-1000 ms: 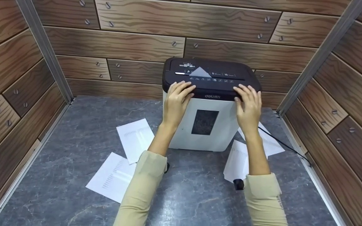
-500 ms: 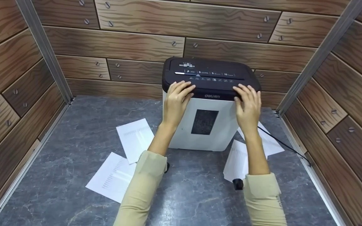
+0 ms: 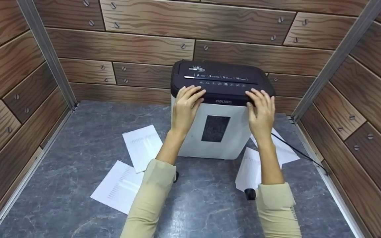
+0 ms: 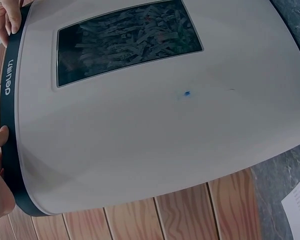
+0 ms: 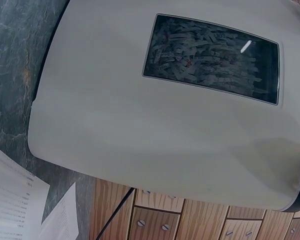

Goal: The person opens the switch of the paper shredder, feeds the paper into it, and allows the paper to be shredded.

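A paper shredder [image 3: 217, 132] with a white body and a black lid [image 3: 223, 89] stands upright at the back. Shredded paper shows through the window [image 4: 130, 42] in its front. My left hand [image 3: 185, 107] rests on the left part of the lid's front edge, fingers on top and thumb at the front. On the right part of that same edge lies my right hand [image 3: 261, 110], placed likewise. No sheet sticks out of the slot on top. The right wrist view catches mostly the shredder's front, with only a sliver of the hand at the edge.
Two printed sheets [image 3: 142, 147] lie left of the shredder on the grey marbled surface [image 3: 61, 148]. More sheets [image 3: 248, 168] are at the right, partly behind the right forearm. A black cord [image 3: 299, 152] runs toward the right wall. Wood-patterned walls [image 3: 150, 46] enclose the space.
The white corner of paper sticking out of the slot sinks to a tiny tip, then disappears into the shredder. Both hands stay in place on the lid.
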The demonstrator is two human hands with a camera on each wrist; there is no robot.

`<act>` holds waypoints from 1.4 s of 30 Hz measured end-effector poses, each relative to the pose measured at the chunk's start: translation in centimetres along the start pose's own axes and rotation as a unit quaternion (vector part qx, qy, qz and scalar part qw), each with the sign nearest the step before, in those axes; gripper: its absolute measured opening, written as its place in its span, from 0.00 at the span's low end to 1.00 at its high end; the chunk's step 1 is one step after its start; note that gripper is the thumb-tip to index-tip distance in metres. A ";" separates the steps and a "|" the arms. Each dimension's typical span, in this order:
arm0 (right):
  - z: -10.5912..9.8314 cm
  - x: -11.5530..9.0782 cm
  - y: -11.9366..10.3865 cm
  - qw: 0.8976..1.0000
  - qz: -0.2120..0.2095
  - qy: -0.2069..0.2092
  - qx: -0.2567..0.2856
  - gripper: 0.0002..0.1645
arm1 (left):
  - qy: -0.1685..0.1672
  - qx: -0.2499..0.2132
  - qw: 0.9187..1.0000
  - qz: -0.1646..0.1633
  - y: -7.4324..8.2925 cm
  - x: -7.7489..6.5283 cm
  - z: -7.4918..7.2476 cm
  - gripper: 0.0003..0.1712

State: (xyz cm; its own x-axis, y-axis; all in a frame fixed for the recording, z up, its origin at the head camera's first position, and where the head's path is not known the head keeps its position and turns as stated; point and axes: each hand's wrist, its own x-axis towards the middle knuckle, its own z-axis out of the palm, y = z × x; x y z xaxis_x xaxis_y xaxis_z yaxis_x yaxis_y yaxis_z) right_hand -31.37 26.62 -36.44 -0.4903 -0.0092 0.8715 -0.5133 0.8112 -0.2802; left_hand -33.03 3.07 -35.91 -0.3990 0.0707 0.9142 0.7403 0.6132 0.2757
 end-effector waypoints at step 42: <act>0.0 0.0 0.0 1.000 0.012 -0.008 -0.001 0.16 | -0.016 0.007 1.000 -0.009 0.1 -0.2 -0.1 0.14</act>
State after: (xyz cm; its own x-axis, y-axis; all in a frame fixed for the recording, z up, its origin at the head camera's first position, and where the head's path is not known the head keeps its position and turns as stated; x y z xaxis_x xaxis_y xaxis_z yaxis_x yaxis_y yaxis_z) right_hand -31.32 26.60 -36.46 -0.5140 0.0001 0.8578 -0.4995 0.8129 -0.2995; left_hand -32.79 3.06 -36.06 -0.4287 0.0844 0.8995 0.7257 0.6252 0.2872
